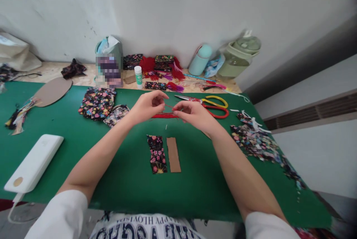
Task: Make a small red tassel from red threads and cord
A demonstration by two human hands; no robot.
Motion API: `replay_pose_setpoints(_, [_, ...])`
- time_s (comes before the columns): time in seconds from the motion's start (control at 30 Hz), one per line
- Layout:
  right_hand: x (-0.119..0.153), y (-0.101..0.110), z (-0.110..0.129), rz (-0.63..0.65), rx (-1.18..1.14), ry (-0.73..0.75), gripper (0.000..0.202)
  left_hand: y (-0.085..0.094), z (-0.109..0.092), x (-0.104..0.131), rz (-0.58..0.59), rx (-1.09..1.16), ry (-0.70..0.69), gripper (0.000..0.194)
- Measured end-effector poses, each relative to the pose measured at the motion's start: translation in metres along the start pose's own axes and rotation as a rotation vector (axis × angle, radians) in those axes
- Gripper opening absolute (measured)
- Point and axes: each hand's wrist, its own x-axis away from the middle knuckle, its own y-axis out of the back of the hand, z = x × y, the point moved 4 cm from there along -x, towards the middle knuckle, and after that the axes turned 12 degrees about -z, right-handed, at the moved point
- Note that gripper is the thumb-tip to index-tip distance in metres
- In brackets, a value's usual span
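Above the green table mat, my left hand (150, 106) and my right hand (193, 114) face each other with fingertips pinched. A thin red thread (169, 106) runs between them, an end in each hand. Just below it, a bundle of red threads (164, 115) lies on the mat, partly hidden by my fingers. Scissors (192, 99) with one yellow and one red handle rest behind my right hand. Nearer to me, a black floral fabric strip (157, 155) lies beside a brown cardboard strip (174, 155).
Floral fabric pieces (97, 102) are stacked at left, near a white power bank (35, 162) with a cable. Fabric scraps (256, 138) spread along the right. A glue stick (138, 77), a turquoise bottle (200, 60) and a green jug (237, 58) stand at the back.
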Motion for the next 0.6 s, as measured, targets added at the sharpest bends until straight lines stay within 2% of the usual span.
replay_pose_setpoints(0.2, [-0.001,0.005,0.002,-0.027,-0.149,0.021,0.026,0.004,-0.002,-0.001,-0.003,0.032,0.076,0.018])
replay_pose_setpoints(0.4, [0.0,0.009,0.006,-0.092,-0.089,0.118,0.023,-0.001,-0.008,0.003,0.011,-0.028,0.153,0.018])
replay_pose_setpoints(0.6, [0.004,0.012,0.013,-0.129,-0.022,0.178,0.022,0.0,-0.014,0.005,-0.055,-0.049,0.162,0.017])
